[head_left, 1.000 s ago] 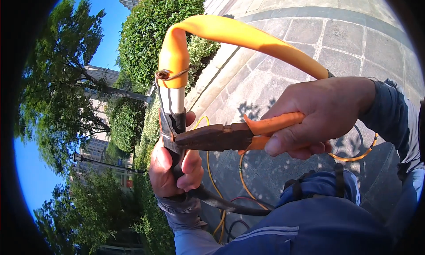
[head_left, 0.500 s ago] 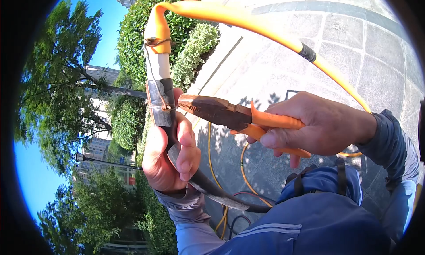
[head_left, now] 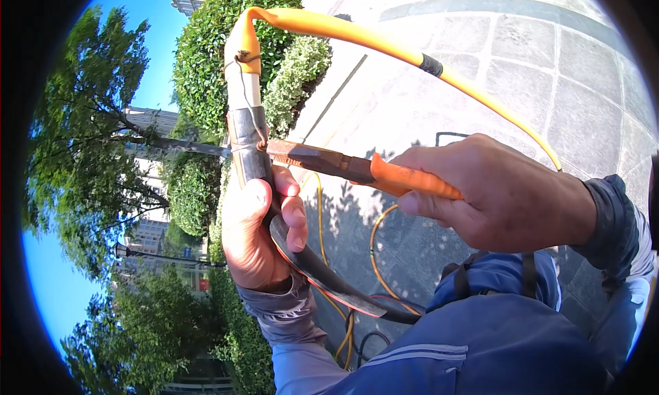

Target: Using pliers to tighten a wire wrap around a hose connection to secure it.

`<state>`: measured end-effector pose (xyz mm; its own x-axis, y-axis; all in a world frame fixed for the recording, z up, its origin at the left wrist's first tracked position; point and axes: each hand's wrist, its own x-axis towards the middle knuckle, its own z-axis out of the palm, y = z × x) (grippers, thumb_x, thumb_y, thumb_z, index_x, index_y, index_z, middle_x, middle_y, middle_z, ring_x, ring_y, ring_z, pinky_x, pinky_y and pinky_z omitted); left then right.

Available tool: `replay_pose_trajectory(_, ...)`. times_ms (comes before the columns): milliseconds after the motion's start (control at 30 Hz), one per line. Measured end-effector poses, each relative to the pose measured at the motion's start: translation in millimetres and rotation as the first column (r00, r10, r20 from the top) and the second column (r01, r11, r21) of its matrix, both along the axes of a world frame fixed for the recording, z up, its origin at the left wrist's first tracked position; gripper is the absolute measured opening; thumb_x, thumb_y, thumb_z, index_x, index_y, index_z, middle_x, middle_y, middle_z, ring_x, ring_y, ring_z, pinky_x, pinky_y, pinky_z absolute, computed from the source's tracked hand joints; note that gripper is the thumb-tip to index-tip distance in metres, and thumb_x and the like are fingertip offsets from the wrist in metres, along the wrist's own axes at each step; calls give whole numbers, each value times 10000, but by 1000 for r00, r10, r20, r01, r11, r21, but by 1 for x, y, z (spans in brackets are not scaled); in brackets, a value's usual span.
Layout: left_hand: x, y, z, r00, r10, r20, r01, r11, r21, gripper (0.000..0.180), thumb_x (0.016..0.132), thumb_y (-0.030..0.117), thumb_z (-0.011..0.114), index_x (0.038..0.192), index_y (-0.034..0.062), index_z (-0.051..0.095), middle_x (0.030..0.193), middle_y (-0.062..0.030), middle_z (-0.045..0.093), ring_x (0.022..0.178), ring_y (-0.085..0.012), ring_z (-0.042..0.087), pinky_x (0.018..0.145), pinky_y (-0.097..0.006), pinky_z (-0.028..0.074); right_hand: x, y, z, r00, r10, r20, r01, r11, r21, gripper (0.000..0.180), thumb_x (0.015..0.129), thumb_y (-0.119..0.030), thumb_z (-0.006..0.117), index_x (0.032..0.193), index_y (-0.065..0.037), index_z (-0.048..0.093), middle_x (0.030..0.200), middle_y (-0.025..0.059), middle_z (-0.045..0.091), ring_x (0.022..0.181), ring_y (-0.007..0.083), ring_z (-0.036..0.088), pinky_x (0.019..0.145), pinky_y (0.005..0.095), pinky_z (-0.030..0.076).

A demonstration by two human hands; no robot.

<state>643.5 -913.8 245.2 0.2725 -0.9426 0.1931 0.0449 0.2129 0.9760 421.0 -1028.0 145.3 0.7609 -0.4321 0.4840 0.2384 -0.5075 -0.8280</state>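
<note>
My left hand (head_left: 257, 234) is closed around a black hose (head_left: 312, 268), just below its joint with a white pipe (head_left: 244, 91). Black tape (head_left: 247, 129) wraps that joint. Over the pipe's upper end fits a flat orange hose (head_left: 329, 28), bent sharply at the top. Rusty wire (head_left: 258, 127) binds the orange hose and runs down to a twist on the taped part. In my right hand (head_left: 494, 189) are orange-handled combination pliers (head_left: 329, 160), their rusty jaws at the wire twist. The jaws look nearly closed; whether they grip the wire I cannot tell.
The orange hose, with a black taped band (head_left: 431, 65), arcs right toward my right forearm. Yellow hoses (head_left: 377, 247) lie looped on the grey paving (head_left: 522, 86). A blue bag (head_left: 494, 278) is near my body. Hedges (head_left: 220, 45) and trees (head_left: 96, 107) stand at the left.
The pliers have moved slightly left and up, and their handles look more squeezed together. My right hand has turned a little. The orange hose has shifted left.
</note>
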Motion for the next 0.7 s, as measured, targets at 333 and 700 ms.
replay_pose_trajectory(333, -2, -6, -1, 954, 92, 287, -125, 987, 98, 234, 959, 163, 620, 951, -69, 601, 648, -145, 631, 451, -172, 548, 422, -261, 456, -5, -5, 2, 987, -149, -63, 141, 983, -115, 230, 967, -140, 615, 1141, 10, 621, 687, 200, 603, 593, 376, 586, 607, 435, 442)
replay_pose_trajectory(700, 5, -10, -9, 854, 144, 500, -214, 973, 85, 281, 921, 213, 680, 910, -60, 615, 622, -139, 636, 432, -146, 548, 419, -235, 458, -6, -8, -3, 963, -258, -75, 231, 939, -255, 128, 943, -97, 604, 1018, 6, 618, 810, 198, 581, 782, 405, 573, 712, 474, 437)
